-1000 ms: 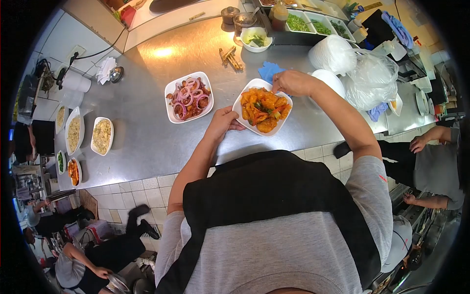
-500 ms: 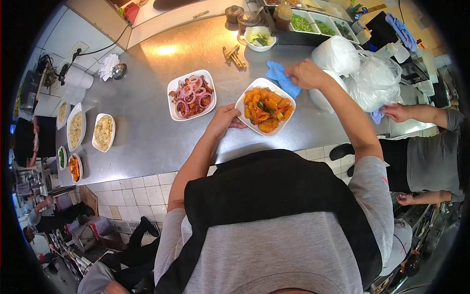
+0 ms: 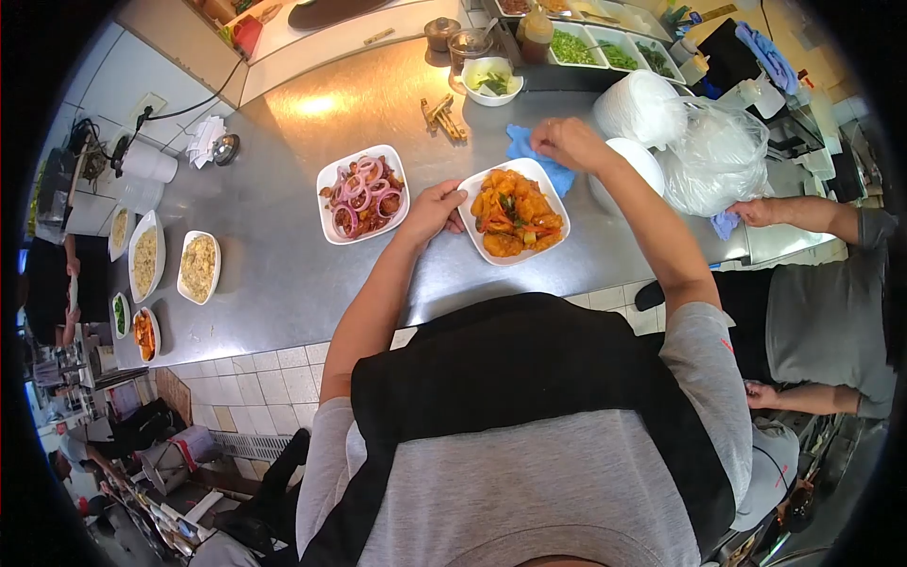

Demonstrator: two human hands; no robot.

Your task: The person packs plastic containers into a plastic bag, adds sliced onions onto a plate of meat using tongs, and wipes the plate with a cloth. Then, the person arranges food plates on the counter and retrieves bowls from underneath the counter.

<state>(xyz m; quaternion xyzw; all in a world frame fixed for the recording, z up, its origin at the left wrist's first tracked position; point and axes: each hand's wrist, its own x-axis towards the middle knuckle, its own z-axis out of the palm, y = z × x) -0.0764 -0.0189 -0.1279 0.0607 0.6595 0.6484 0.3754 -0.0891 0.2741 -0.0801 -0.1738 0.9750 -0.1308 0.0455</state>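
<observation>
A square white bowl of glossy orange food with green and red pieces sits on the counter, near the person. Left of it, a second square bowl holds dark browned pieces under purple onion rings. At the far left are oval dishes of pale, rice-like food and two small dishes, one green, one orange. On the far side, a round white bowl holds pale and green pieces, near trays of chopped greens.

The left hand is at the orange food bowl's left rim, thumb and fingers slightly parted; contact is hard to judge. The right hand hovers over a blue cloth beyond the bowl, fingers drawn narrow; whether they pinch anything, I cannot tell.

The metal counter shines under warm light. To the right are white containers and a clear plastic bag; beyond, a co-worker's hand touches another blue cloth. Pale floor tiles show below.
</observation>
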